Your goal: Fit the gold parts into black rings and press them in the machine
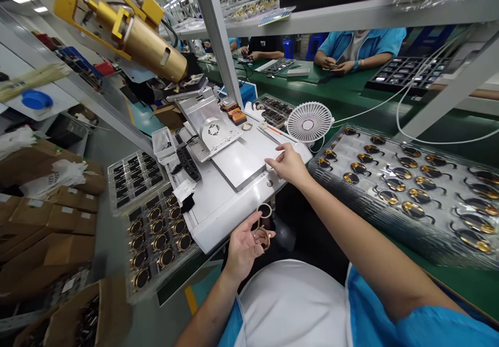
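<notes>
Low in front of the machine, my left hand (242,245) is closed on metal rings. One gold-coloured ring (268,240) sits at the fingertips, and a paler ring (271,210) shows just above, by the index finger. How the rings are gripped is partly hidden. Over the front right corner of the white machine base (218,206), my right hand (289,166) has its thumb and fingers apart with nothing visible between them. Left of it lie a flat metal plate (241,165) and a silver fixture block (212,128) with a round face.
A brass-coloured press head (154,48) overhangs the fixture. A white fan (309,122) stands behind my right hand. Trays of round parts (158,243) sit left; stacked trays of parts with tails (405,180) sit right. Co-workers (356,50) sit across the green bench.
</notes>
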Motion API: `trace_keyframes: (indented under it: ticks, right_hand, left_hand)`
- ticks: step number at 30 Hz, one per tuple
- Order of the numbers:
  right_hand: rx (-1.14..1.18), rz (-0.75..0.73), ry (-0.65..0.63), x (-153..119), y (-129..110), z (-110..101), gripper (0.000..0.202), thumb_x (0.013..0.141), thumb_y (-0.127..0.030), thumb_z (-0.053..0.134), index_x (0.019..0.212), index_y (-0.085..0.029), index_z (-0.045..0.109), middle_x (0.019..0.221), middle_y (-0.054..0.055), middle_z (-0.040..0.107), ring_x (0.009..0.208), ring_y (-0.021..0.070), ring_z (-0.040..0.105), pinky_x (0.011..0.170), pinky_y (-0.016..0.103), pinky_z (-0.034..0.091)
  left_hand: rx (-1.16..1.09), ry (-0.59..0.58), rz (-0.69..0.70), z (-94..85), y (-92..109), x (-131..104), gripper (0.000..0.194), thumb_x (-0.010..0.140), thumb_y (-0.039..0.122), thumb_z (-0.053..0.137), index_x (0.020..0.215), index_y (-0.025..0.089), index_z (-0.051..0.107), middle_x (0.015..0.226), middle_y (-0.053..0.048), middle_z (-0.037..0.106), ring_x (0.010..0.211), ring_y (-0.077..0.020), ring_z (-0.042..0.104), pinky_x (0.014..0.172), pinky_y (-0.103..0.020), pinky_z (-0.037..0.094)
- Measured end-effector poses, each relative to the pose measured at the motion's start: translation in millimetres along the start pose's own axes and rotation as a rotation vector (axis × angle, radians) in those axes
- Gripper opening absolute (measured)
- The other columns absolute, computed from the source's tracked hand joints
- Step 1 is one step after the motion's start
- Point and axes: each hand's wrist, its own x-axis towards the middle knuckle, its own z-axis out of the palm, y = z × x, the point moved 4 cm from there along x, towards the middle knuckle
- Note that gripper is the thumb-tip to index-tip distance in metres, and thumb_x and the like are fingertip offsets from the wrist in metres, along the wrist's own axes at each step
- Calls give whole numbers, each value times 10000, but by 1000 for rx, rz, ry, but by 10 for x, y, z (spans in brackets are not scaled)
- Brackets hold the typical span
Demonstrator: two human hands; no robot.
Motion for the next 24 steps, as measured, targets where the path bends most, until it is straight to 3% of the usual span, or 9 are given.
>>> trace_keyframes:
  ticks: [3,6,8,10,12,15,20,24]
  right_hand:
    - [135,-40,17,-354,155,-90,279,823,-396,728,939,-208,557,731,-6,616,682,193,593,667,321,463]
    - [308,4,-200,-849,319,15,331,840,-504,725,838,-190,622,738,27,653,653,183,600,592,307,481]
    - [440,83,-306,-1139,388,104,398,838,-553,741,950,-173,699,868,77,727,756,217,669,592,308,527]
    - [575,139,-319,-1313,407,151,476,813,-563,781,1089,-179,728,1015,107,759,870,244,705,644,323,573]
    - [680,179,-299,-1370,400,152,486,792,-560,812,1100,-190,745,1046,108,768,850,237,711,669,334,586]
    - [757,221,-254,-1330,392,67,420,774,-552,836,980,-190,778,901,88,774,729,206,691,646,324,575]
    - [783,227,-290,-1295,361,-104,386,755,-529,862,875,-171,785,687,53,719,578,159,640,597,300,572]
    - [782,291,-296,-1336,358,-132,433,692,-544,905,853,-167,765,626,29,689,525,163,644,533,300,595]
  left_hand:
    - [124,-7,93,13,50,2,978,634,401,970,1483,180,535,1219,-196,732,1013,-298,740,814,-361,578]
    - [307,-16,190,82,36,9,980,663,264,957,1522,267,486,1622,-229,396,1071,-306,737,814,-375,616]
    - [459,-59,252,170,-1,24,1028,672,214,944,1557,312,432,1706,-218,216,1068,-303,744,855,-412,634]
    - [616,-127,307,275,-40,45,1071,682,210,933,1590,323,376,1714,-212,197,1082,-318,741,900,-449,637]
    - [742,-197,336,372,-64,65,1068,707,224,915,1607,312,347,1698,-204,259,1160,-358,709,945,-476,627]
    - [743,-278,300,464,-58,80,1002,716,224,906,1582,302,407,1686,-196,299,1190,-377,700,952,-473,628]
    - [451,-222,258,451,41,100,868,634,194,961,1414,275,589,1729,-219,123,1063,-328,758,823,-400,661]
    - [500,-269,282,455,68,116,840,617,181,971,1368,250,602,1713,-241,181,1033,-311,768,842,-399,654]
